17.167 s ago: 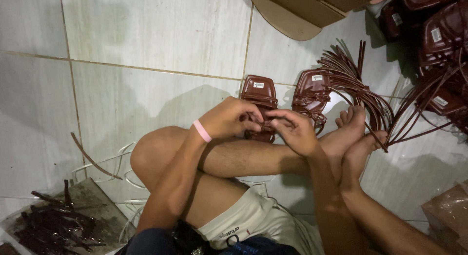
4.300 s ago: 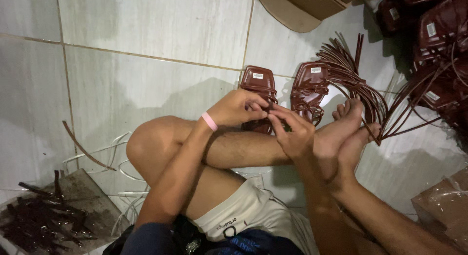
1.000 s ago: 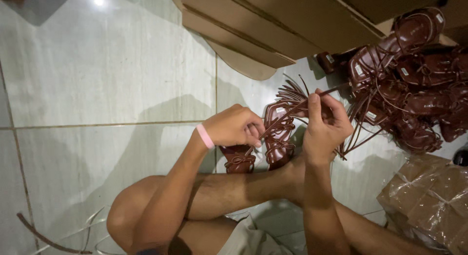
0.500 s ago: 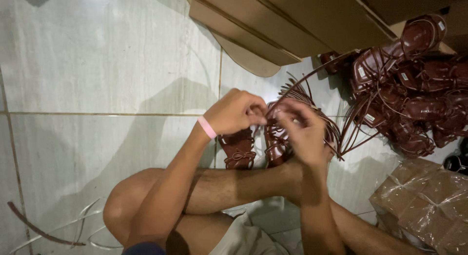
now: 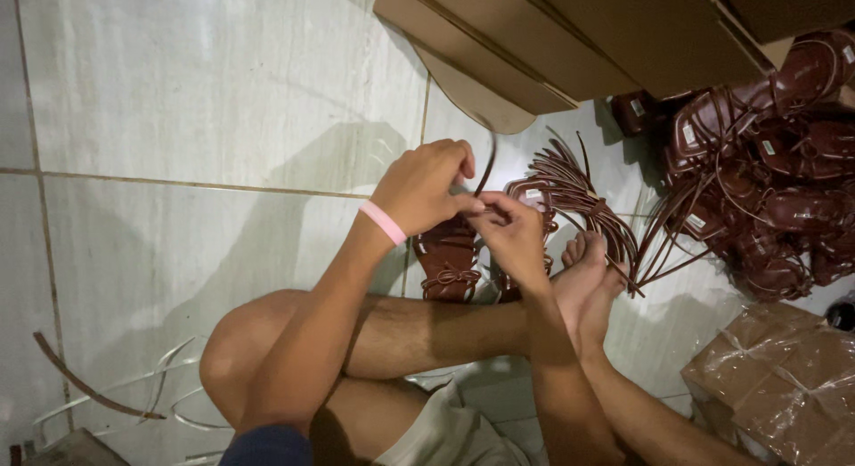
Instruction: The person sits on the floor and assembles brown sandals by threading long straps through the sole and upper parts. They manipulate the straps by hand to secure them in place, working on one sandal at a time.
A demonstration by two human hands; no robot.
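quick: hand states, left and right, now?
Left hand: closed, pinching a brown strap above the sandal.
Right hand: closed, fingertips pinched at the same strap.

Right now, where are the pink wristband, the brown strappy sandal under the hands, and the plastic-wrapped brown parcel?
pink wristband (image 5: 385, 222), head view, middle of the band on the left wrist.
brown strappy sandal (image 5: 448, 265), head view, on its laced front.
plastic-wrapped brown parcel (image 5: 777, 377), head view, on its top face.

brown cardboard boxes top | brown wrapped parcels bottom right; white labels on sandals
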